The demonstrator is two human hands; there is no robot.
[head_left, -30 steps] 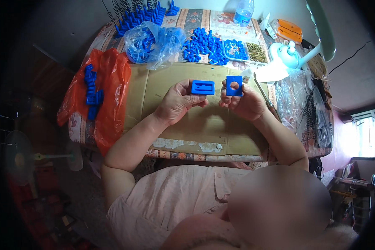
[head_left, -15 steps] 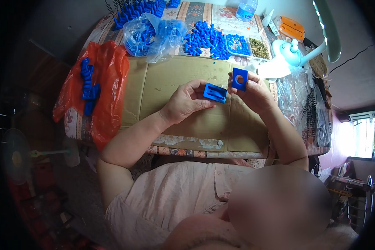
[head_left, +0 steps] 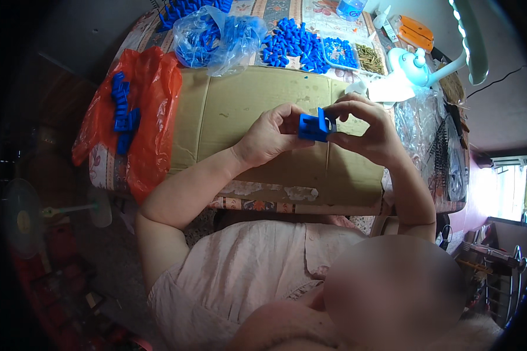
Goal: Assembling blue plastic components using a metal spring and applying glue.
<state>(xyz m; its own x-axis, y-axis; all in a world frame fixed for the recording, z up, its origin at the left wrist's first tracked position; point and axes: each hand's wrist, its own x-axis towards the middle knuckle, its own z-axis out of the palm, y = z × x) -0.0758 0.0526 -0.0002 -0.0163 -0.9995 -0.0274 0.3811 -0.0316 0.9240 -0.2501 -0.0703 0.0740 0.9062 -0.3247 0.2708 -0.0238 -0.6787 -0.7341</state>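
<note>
Over the cardboard sheet point(head_left: 246, 88), my left hand point(head_left: 272, 136) pinches a small blue plastic box point(head_left: 310, 130) with a hollow in its upper side. My right hand point(head_left: 366, 126) grips a flat blue plate with a round hole point(head_left: 324, 121) by its edges, thumb below and fingers above. The plate stands upright against the right end of the box, and the two pieces appear to touch. Part of the plate's holed face is turned away from view.
Blue pieces lie on a red plastic bag point(head_left: 152, 111) at the left. Behind the cardboard are a clear bag of blue parts point(head_left: 216, 41), a heap of blue cones point(head_left: 295, 47), a tray of small pieces point(head_left: 339, 52), brass-coloured pins point(head_left: 369, 58) and a lit lamp point(head_left: 410, 64).
My right hand has brought the holed plate left and down and turned it edge-on against the box. The box has shifted slightly right in my left hand.
</note>
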